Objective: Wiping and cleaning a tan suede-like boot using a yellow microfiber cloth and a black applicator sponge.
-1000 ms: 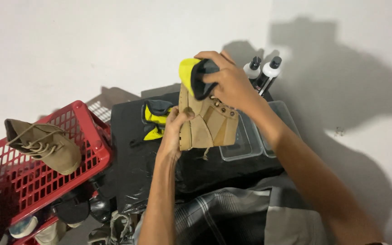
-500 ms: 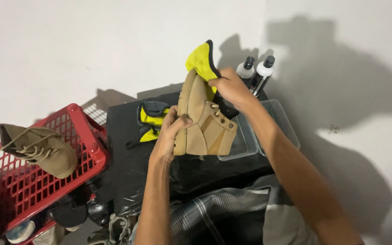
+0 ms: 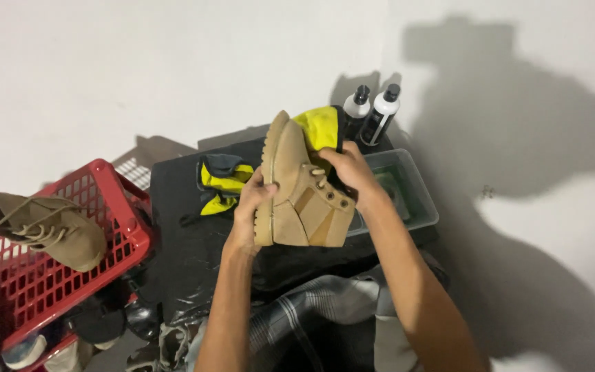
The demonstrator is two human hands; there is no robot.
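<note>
Tan boot [image 3: 304, 200] between 2 hands

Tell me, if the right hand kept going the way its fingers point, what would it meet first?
The right hand points up and left, into the tan boot it already grips at the laces. Past the boot's top lies the yellow cloth; beyond that probably only the white wall, though depth is hard to judge.

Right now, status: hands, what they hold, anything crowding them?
Left hand grips tan boot by its sole. Right hand presses yellow cloth to its upper. Clear tub and two bottles close behind.
</note>
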